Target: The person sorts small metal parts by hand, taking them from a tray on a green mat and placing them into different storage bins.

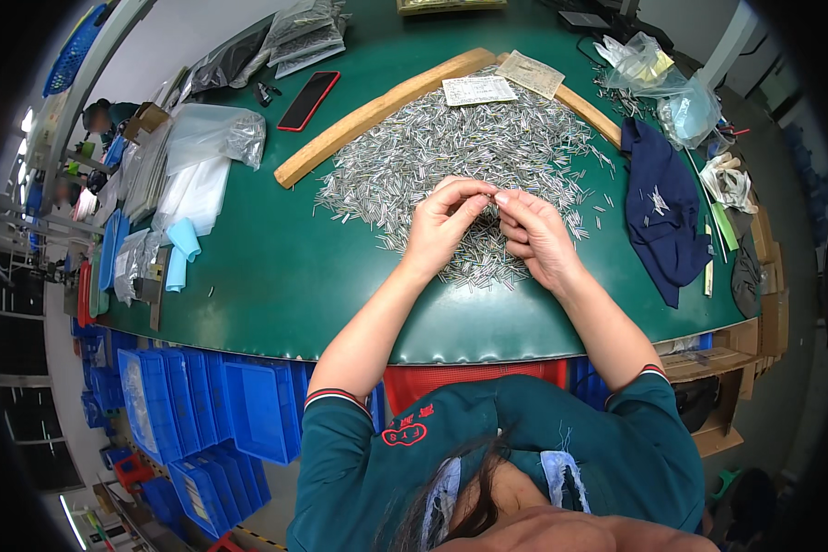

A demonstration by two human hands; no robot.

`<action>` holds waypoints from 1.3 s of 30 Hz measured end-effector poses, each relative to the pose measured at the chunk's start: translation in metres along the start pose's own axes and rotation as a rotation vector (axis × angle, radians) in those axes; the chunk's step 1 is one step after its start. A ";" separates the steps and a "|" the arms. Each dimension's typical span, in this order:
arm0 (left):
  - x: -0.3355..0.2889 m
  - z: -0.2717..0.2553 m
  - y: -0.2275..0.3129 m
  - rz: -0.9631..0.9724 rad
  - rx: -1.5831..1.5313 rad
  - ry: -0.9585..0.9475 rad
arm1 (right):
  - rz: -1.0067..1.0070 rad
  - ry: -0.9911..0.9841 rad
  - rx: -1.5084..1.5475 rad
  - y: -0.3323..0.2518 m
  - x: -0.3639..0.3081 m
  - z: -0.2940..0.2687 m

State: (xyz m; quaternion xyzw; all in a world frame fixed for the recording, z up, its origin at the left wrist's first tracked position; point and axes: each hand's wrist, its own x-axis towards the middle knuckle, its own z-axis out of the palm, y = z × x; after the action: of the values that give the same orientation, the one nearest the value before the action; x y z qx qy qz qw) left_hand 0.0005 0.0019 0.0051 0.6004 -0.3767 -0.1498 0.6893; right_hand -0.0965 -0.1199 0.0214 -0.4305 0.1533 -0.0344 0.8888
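A broad heap of small, thin metal pins [405, 147] covers the middle of the green table [276, 267]. Over its near part, my left hand [444, 221] and my right hand [535, 235] meet at the fingertips. Thumb and forefinger of each are pinched together. Whatever they pinch is too small to make out, perhaps hidden by the fingers. The other fingers of both hands are curled in. Below the hands, the nearest pins spread toward the table's front edge.
Two wooden bars [377, 115] form an angle behind the heap, with paper slips [479, 89] across it. A red-edged phone [309, 100] and plastic bags [216, 138] lie left. On the right is a dark blue cloth [658, 212] with several pins. Blue bins [262, 405] stand below.
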 end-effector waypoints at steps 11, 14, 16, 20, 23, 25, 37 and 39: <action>0.000 0.001 0.006 0.102 0.244 0.008 | -0.051 0.015 -0.077 0.004 0.001 -0.001; -0.002 0.002 0.007 0.125 0.303 0.017 | -0.033 0.020 -0.062 0.005 0.002 -0.002; -0.001 0.002 0.006 0.090 0.230 0.025 | -0.010 0.017 -0.006 0.002 0.003 -0.004; -0.001 0.001 0.003 0.094 0.295 0.070 | 0.134 -0.032 0.281 -0.002 0.004 -0.008; -0.001 0.001 0.003 0.076 0.273 0.070 | 0.135 -0.060 0.338 -0.004 0.002 -0.007; 0.000 0.001 0.003 0.137 0.334 0.063 | 0.148 -0.018 0.304 -0.005 0.002 -0.005; -0.003 0.002 0.011 0.302 0.606 0.042 | 0.170 -0.002 0.095 0.003 0.004 -0.004; -0.003 0.002 0.010 0.309 0.584 0.049 | 0.169 -0.034 0.094 0.002 0.003 -0.004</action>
State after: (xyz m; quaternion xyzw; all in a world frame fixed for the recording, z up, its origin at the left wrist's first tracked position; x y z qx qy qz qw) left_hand -0.0055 0.0045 0.0139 0.7120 -0.4737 0.0851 0.5114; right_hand -0.0950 -0.1220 0.0171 -0.3744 0.1722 0.0410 0.9102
